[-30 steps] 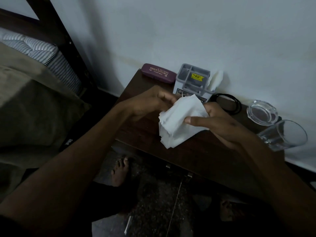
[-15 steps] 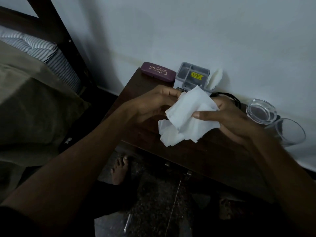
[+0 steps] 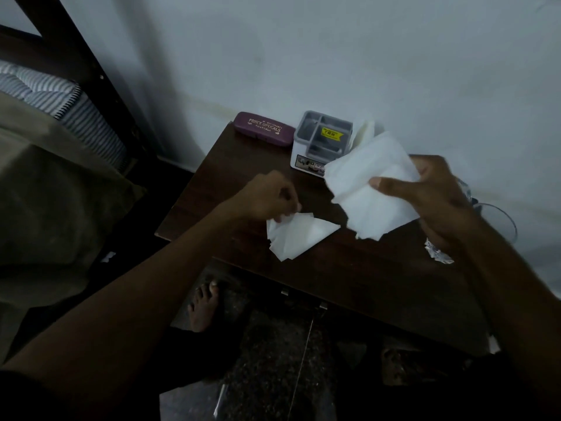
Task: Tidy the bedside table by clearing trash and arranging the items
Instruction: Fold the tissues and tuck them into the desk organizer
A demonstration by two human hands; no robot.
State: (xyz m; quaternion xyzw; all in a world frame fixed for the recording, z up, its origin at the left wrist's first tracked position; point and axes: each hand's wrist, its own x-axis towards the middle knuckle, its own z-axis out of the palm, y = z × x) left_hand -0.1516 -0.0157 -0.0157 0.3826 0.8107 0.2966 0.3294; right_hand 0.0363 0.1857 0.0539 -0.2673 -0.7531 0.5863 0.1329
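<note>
Two tissue piles now, one bunch a second ago: left hand (image 3: 267,202) has split off a tissue stack (image 3: 299,238) and pinches its corner flat on the bedside table (image 3: 230,177); so sorting, not binning yet. Right hand (image 3: 437,196) lifted, thumb clamped on remaining tissues (image 3: 370,183) beside organizer (image 3: 321,141).

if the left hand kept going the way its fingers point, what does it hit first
Probably the white folded tissue lying on the dark wooden bedside table; the left hand already appears to touch it, though depth is unclear.
</note>
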